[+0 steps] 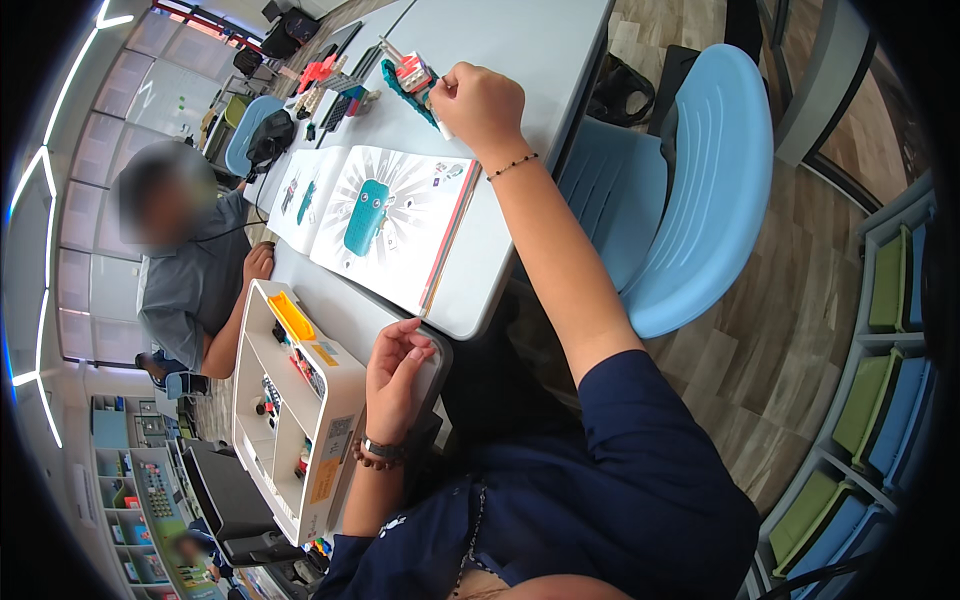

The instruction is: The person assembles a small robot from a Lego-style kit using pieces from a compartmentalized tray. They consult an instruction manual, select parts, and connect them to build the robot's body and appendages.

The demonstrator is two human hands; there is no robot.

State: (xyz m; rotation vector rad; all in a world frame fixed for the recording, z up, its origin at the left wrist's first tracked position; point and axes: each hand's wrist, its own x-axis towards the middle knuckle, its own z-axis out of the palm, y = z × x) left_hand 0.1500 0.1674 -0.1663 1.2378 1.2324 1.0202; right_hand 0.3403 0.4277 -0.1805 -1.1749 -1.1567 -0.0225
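Observation:
My right hand (482, 108) is closed at the far part of the table, its fingers against a small toy-brick model (410, 78) with teal, red, white and grey parts. The fingers cover part of the model, and a white piece shows beneath them. Nearer to me, my left hand (394, 375) hovers palm up by the table's corner, fingers loosely curled and nothing visible in them. Between the hands lies an open instruction booklet (420, 240), a teal figure printed on its page.
Left of my left hand stands a white sorting box (330, 440) with compartments of small bricks and a yellow tray (292, 316). Other brick assemblies (345, 105) sit farther along the table. Across it is another person (195, 270). A blue chair (715, 190) stands at the right.

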